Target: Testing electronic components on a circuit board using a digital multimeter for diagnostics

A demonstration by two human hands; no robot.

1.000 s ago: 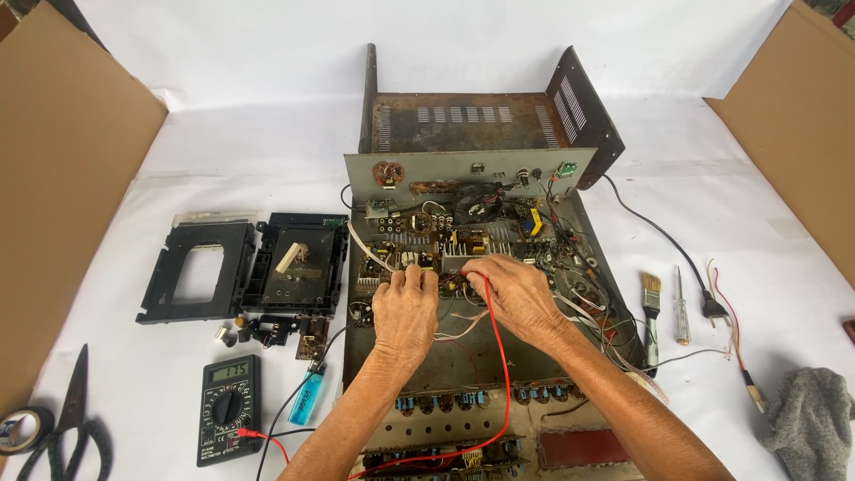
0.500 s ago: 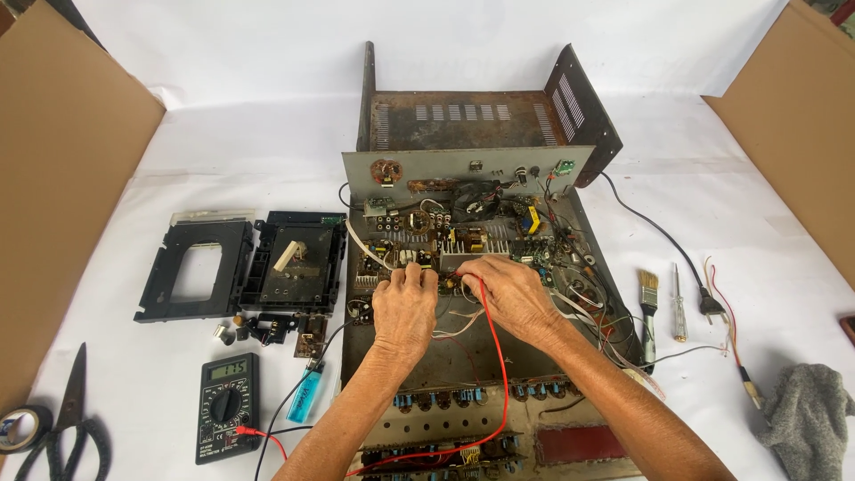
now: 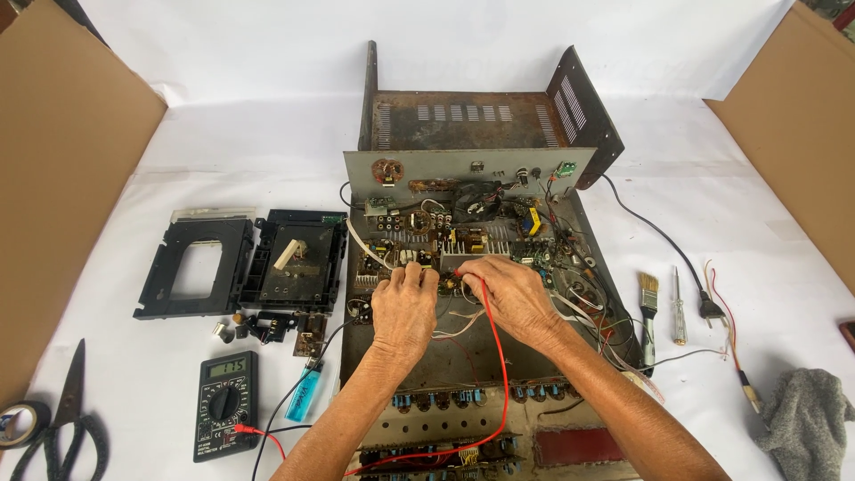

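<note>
Head view, steeply down, close.

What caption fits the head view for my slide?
Both hands, left hand and right hand, hold probes on the circuit board of an opened amplifier chassis, digital multimeter alongside.

Bright, even daylight falls from above; the white sheet (image 3: 223,134) reads nearly blown out at the top, with only soft, faint shadows beneath things. Focus is sharp throughout; wide-angle bending curves the cardboard panels (image 3: 53,196) at the edges.
</note>
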